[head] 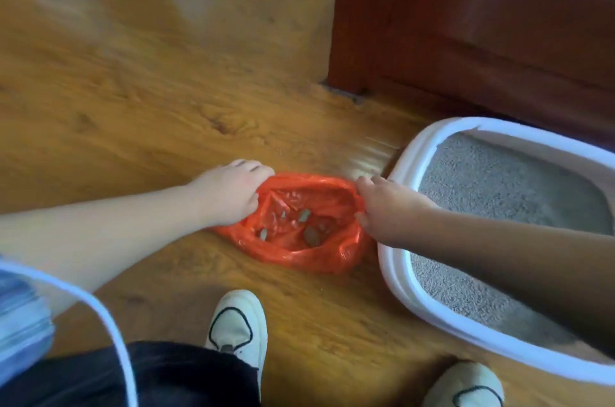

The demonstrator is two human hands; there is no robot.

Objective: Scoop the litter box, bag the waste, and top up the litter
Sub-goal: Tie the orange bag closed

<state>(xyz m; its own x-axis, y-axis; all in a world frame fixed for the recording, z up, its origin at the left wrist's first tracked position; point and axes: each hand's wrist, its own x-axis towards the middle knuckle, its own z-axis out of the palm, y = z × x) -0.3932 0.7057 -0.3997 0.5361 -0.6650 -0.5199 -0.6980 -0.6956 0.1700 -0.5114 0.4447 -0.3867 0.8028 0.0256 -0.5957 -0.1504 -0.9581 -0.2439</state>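
Observation:
An orange plastic bag (pixel 336 250) lies open on the wooden floor, with several grey-brown waste clumps (pixel 311 235) inside. My left hand (pixel 229 193) grips the bag's left rim, fingers curled over the edge. My right hand (pixel 382 207) pinches the bag's right rim. Just to the right stands the white litter box (pixel 396 260), filled with grey litter (pixel 492 193); my right forearm crosses over it. No scoop is in view.
A dark red wooden cabinet (pixel 482 24) stands behind the litter box at the upper right. My two white shoes (pixel 239 323) (pixel 466 386) are on the floor near the bottom edge. A white cable (pixel 109 323) hangs at the lower left.

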